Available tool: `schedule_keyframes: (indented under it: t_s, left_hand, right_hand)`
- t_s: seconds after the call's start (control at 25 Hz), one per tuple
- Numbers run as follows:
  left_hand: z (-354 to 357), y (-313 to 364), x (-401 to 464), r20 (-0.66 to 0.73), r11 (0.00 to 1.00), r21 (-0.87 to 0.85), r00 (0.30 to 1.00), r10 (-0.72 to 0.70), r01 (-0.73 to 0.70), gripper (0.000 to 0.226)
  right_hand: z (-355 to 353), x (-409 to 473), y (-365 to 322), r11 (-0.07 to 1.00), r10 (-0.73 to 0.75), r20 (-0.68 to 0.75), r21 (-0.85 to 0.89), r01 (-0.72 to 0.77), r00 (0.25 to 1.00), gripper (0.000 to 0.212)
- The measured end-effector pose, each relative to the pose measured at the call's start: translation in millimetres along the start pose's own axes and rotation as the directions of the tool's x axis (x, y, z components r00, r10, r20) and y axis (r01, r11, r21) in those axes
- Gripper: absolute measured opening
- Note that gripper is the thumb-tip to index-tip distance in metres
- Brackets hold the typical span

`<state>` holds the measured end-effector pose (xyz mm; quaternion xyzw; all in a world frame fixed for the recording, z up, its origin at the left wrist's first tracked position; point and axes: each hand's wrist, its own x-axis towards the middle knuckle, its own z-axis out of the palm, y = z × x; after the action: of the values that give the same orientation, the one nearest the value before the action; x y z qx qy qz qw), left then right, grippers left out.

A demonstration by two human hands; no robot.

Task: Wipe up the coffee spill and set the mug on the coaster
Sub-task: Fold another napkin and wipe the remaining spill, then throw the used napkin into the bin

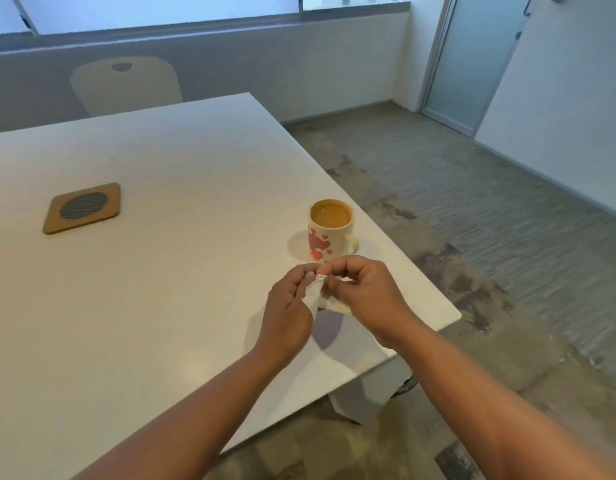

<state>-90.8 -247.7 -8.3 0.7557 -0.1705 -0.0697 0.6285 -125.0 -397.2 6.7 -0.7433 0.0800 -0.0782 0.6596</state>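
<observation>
A cream mug (331, 233) with red hearts stands near the table's right edge, full of milky coffee, its handle pointing right. Just in front of it my left hand (290, 315) and my right hand (363, 297) hold a crumpled white tissue (316, 295) between them above the tabletop, both pinching its top with fingertips. The tissue's lower right part looks stained light brown. A square cork coaster (82, 208) with a dark round centre lies far to the left, apart from the mug. I see no spill on the table; the hands hide the patch beneath them.
The white table (168, 278) ends close to the right of the mug and hands, with its corner at the lower right. A pale chair (126, 85) stands behind the far edge. Grey carpet floor lies to the right, with a frosted door beyond.
</observation>
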Motion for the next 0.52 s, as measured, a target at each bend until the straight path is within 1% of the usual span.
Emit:
schedule_keyframes:
  t_s: [0.08, 0.12, 0.16, 0.2, 0.28, 0.32, 0.4, 0.44, 0.48, 0.52]
  left_hand:
    - [38.3, 10.5, -2.2, 0.106, 0.999, -0.018, 0.994, 0.040, -0.038, 0.030]
    - [55.3, 14.5, -2.4, 0.155, 0.998, 0.002, 0.986, 0.059, -0.060, 0.031]
    - [70.4, 17.7, -0.2, 0.180, 0.996, 0.042, 0.981, 0.072, -0.081, 0.032]
    - [84.4, 20.4, 4.6, 0.176, 0.991, 0.091, 0.981, 0.081, -0.098, 0.034]
    - [107.7, 24.6, 19.8, 0.124, 0.984, 0.143, 0.988, 0.090, -0.108, 0.035]
    - [117.0, 27.1, 27.9, 0.101, 0.986, 0.133, 0.991, 0.087, -0.100, 0.034]
    - [132.1, 33.0, 41.2, 0.094, 0.994, 0.092, 0.994, 0.056, -0.065, 0.033]
    - [138.0, 35.6, 46.9, 0.107, 0.997, 0.074, 0.994, 0.030, -0.038, 0.031]
    - [144.0, 38.6, 51.6, 0.128, 0.999, 0.045, 0.992, -0.001, -0.005, 0.028]
    - [149.3, 42.2, 56.1, 0.146, 0.999, 0.003, 0.989, -0.033, 0.033, 0.025]
  right_hand:
    - [-36.1, -2.2, 1.4, 0.999, 0.009, -0.132, 0.049, -0.002, 0.991, 0.013]
    - [-49.7, -2.8, 2.3, 0.996, 0.030, -0.185, 0.093, -0.013, 0.982, 0.012]
    - [-60.2, -2.6, 3.3, 0.986, 0.073, -0.224, 0.163, -0.037, 0.972, 0.014]
    - [-68.9, -2.0, 3.6, 0.964, 0.134, -0.252, 0.257, -0.067, 0.959, 0.016]
    - [-83.3, 0.1, 3.6, 0.887, 0.244, -0.270, 0.451, -0.101, 0.932, 0.019]
    - [-90.7, 0.7, 4.1, 0.852, 0.255, -0.256, 0.516, -0.091, 0.932, 0.026]
    - [-104.4, -2.6, 4.9, 0.830, 0.207, -0.199, 0.554, -0.065, 0.958, 0.045]
    - [-110.0, -5.7, 4.8, 0.835, 0.182, -0.182, 0.547, -0.055, 0.966, 0.050]
    - [-115.9, -7.9, 5.2, 0.843, 0.169, -0.187, 0.535, -0.043, 0.968, 0.052]
    - [-121.6, -8.7, 5.9, 0.855, 0.162, -0.201, 0.518, -0.036, 0.966, 0.048]
